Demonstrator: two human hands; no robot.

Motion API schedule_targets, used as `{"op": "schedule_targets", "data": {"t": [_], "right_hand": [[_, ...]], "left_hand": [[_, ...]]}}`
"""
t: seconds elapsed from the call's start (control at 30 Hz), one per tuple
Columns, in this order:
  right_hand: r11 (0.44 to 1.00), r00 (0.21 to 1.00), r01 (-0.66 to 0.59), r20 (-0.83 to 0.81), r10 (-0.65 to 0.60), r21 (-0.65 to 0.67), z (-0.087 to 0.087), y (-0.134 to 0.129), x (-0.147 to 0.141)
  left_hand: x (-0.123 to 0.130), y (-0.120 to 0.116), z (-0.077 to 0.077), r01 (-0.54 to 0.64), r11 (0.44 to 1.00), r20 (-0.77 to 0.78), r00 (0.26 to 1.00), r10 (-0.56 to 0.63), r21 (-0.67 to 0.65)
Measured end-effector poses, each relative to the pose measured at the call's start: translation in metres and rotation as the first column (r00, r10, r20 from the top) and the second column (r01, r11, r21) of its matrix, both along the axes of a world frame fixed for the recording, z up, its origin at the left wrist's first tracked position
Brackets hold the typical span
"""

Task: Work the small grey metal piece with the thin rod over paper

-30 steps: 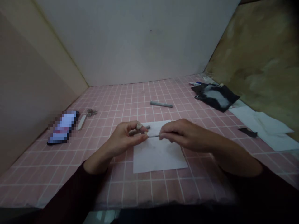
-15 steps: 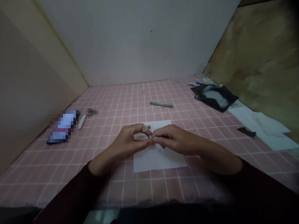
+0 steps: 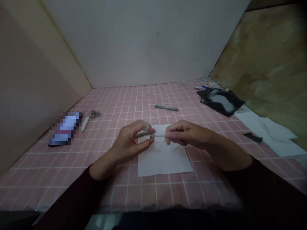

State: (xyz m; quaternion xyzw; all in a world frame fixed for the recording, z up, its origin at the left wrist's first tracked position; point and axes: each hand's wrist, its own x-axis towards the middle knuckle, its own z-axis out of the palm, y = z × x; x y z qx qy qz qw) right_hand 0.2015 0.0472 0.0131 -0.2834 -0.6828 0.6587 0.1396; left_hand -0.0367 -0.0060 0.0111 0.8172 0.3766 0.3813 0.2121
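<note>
1. The left hand (image 3: 127, 140) and right hand (image 3: 189, 134) are working together just above a sheet of white paper (image 3: 165, 163), with the dark sleeves (image 3: 72, 198) reaching in from the bottom of the view.
2. A thin rod (image 3: 153, 136) is spanning the small gap between the hands, its grey end (image 3: 140, 135) on the left and pale end (image 3: 160, 135) on the right. A tiny bluish spot is showing at its middle (too small to make out, honestly).
3. Each grip is clamped on the rod, the left between thumb and forefinger and the right between thumb and fingers. A pale covering is sitting on the left forefinger's tip (image 3: 145, 127).
4. The work in hand is a two-handed pinch at the rod's middle, and that small spot is calling for both pinches to stay steady.
5. The pink-gridded counter (image 3: 153, 195) is carrying a grey stick (image 3: 166, 107) beyond the paper, with a pixelated phone (image 3: 64, 128), a pale flat stick (image 3: 85, 124) and scissors (image 3: 95, 114) lying to the left.
6. A black packet (image 3: 222, 101), white sheets (image 3: 266, 134) and a dark scrap (image 3: 253, 137) are lying to the right.
7. A white wall (image 3: 144, 41) is rising beyond, meeting a mottled tan board (image 3: 271, 54) on the right.
</note>
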Motion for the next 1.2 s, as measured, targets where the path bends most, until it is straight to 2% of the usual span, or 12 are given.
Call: {"op": "schedule_targets", "data": {"t": [0.1, 0.27, 0.43, 0.53, 0.73, 0.87, 1.0, 1.07, 1.2], "right_hand": [[0.998, 0.999, -0.032, -0.034, 0.03, -0.057, -0.003, 0.0, -0.002], [0.998, 0.999, 0.036, 0.017, -0.035, -0.055, -0.004, 0.001, 0.0], [0.999, 1.0, 0.002, 0.03, -0.001, -0.036, -0.002, -0.001, -0.003], [1.0, 0.999, 0.03, 0.043, -0.03, 0.002, 0.001, 0.0, 0.0], [1.0, 0.999, -0.023, 0.044, 0.022, 0.009, 0.005, -0.004, -0.003], [0.995, 0.997, 0.012, 0.073, -0.02, 0.101, 0.007, -0.004, 0.0], [0.971, 0.997, -0.057, 0.059, 0.044, 0.232, 0.009, -0.006, -0.002], [0.947, 0.995, -0.084, 0.077, 0.063, 0.31, 0.011, -0.005, 0.0], [0.892, 0.991, -0.042, 0.133, -0.02, 0.449, 0.012, -0.007, 0.0]], "left_hand": [[0.0, 0.0, 0.0, 0.065, 0.997, -0.037, 0.997, -0.064, 0.033], [-0.002, 0.001, -0.001, -0.006, 0.996, -0.05, 0.999, 0.011, 0.085], [0.001, 0.002, -0.002, 0.069, 0.995, -0.098, 0.993, -0.062, 0.071], [-0.001, 0.002, -0.001, 0.004, 0.995, -0.091, 0.996, 0.005, 0.098], [0.0, 0.002, 0.0, 0.048, 0.999, -0.073, 0.996, -0.046, 0.024], [-0.002, 0.001, 0.001, -0.049, 0.999, -0.028, 0.998, 0.049, -0.018], [-0.002, 0.0, 0.001, 0.0, 0.996, -0.039, 0.999, -0.004, -0.091], [-0.002, 0.001, 0.0, 0.004, 0.991, 0.01, 1.0, -0.002, -0.134], [-0.002, 0.003, -0.005, -0.005, 0.958, 0.169, 0.984, 0.056, -0.286]]}}
